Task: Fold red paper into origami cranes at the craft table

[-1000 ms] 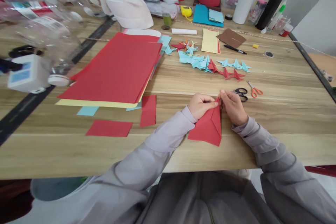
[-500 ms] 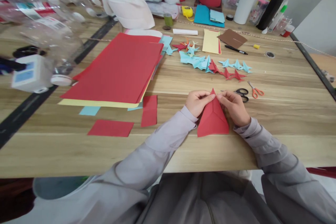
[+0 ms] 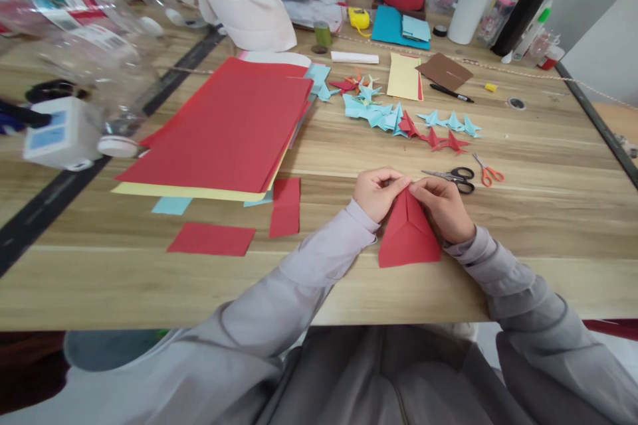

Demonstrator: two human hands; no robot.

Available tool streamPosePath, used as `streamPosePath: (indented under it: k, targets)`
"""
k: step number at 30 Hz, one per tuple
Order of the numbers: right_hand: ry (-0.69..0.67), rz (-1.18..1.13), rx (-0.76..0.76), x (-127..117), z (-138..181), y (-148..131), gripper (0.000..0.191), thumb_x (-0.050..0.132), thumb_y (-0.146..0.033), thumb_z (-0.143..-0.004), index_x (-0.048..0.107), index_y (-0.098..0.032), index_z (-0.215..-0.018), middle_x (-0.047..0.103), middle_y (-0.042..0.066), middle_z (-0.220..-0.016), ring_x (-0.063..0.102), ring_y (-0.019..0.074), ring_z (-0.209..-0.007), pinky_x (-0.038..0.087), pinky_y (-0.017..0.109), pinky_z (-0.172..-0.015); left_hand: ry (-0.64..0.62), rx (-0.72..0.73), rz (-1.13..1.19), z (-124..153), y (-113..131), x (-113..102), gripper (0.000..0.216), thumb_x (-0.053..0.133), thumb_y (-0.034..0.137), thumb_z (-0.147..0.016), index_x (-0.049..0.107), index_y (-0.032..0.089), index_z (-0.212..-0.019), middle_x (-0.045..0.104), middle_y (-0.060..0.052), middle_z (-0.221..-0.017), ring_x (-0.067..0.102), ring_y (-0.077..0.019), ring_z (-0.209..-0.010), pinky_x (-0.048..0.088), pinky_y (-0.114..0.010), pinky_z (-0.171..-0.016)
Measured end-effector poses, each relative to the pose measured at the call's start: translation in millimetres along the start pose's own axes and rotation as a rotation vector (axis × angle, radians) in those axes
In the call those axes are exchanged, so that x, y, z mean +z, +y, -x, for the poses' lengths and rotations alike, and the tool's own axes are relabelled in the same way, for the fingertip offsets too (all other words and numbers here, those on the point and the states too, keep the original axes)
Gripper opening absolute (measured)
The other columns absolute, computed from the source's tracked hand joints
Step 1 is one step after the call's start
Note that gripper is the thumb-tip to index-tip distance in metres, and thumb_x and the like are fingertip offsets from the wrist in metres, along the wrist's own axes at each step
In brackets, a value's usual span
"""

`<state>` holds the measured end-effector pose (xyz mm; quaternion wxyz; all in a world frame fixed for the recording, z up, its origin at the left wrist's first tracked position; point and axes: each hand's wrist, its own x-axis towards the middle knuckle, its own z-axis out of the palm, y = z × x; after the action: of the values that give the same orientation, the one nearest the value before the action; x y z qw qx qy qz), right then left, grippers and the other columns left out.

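Note:
A folded sheet of red paper (image 3: 409, 239) lies at the table's near side, its narrow tip pointing away from me and its wide edge towards me. Creases run down its middle and branch out below. My left hand (image 3: 381, 192) pinches the tip from the left, thumb on top. From the right, my right hand (image 3: 443, 204) pinches the same tip, thumb and forefinger close to the left thumb. The very point of the paper is hidden by my fingers. Just beyond the right hand lie black-handled scissors (image 3: 462, 179) and small orange-handled scissors (image 3: 488, 170).
Folded blue paper cranes (image 3: 381, 116) and red paper cranes (image 3: 434, 138) lie further back. Left is a stack of red sheets (image 3: 224, 126), with cut red rectangles (image 3: 212, 240) nearer me. Plastic bottles (image 3: 84, 46) crowd the far left. A black pen (image 3: 451, 93) lies beyond the cranes.
The paper's tip, visible above my fingers before, is now covered by them. My fingertips have come closer together, and the wide edge sits slightly nearer me.

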<state>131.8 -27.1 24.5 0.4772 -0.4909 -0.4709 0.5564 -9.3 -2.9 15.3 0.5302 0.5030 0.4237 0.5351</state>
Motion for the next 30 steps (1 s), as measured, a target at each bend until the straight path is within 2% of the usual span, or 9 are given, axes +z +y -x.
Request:
streamPosePath:
  k: [5,12,18,24,30]
  targets:
    - [0.006,-0.088,-0.015,0,-2,2,0.024,0.081,-0.038,-0.065,0.068,-0.019,-0.07,0.065,-0.003,-0.063,0.055,0.0106,-0.06,0.042,0.024,-0.059,-0.02,-0.05,0.058,-2,-6,2,0.029,0.084,0.04,-0.054,0.07,0.015,-0.061,0.062,0.001,-0.054,0.052,-0.01,-0.053,0.042,-0.025,-0.055]
    - [0.027,-0.035,-0.026,0,-3,0,0.021,0.081,-0.034,-0.063,0.066,-0.019,-0.065,0.063,-0.004,-0.063,0.052,0.0097,-0.058,0.04,0.024,-0.059,-0.008,-0.156,0.063,-3,-7,3,0.036,0.085,0.047,-0.052,0.067,0.016,-0.058,0.053,0.003,-0.044,0.041,-0.0071,-0.04,0.029,-0.022,-0.04]
    - [0.008,-0.05,0.036,1,-2,0,0.019,0.077,-0.032,-0.064,0.065,-0.018,-0.065,0.06,-0.004,-0.058,0.047,0.0082,-0.054,0.034,0.023,-0.053,-0.023,-0.071,0.041,-2,-2,3,0.036,0.083,0.048,-0.054,0.066,0.016,-0.055,0.054,0.003,-0.046,0.043,-0.008,-0.046,0.034,-0.023,-0.045]
    - [0.017,-0.061,0.085,3,0,-3,0.021,0.071,-0.026,-0.064,0.054,-0.019,-0.054,0.042,-0.009,-0.044,0.031,0.0058,-0.043,0.022,0.023,-0.046,0.001,-0.041,-0.01,-2,0,1,0.03,0.081,0.044,-0.057,0.067,0.017,-0.056,0.056,0.003,-0.048,0.045,-0.0089,-0.047,0.036,-0.024,-0.048]
    - [0.001,-0.091,0.093,3,1,-4,0.017,0.069,-0.023,-0.063,0.056,-0.019,-0.053,0.046,-0.008,-0.045,0.034,0.0063,-0.044,0.023,0.023,-0.046,0.09,-0.046,0.002,-8,2,-5,0.029,0.082,0.04,-0.055,0.066,0.016,-0.056,0.059,0.002,-0.052,0.047,-0.0087,-0.047,0.037,-0.022,-0.045]
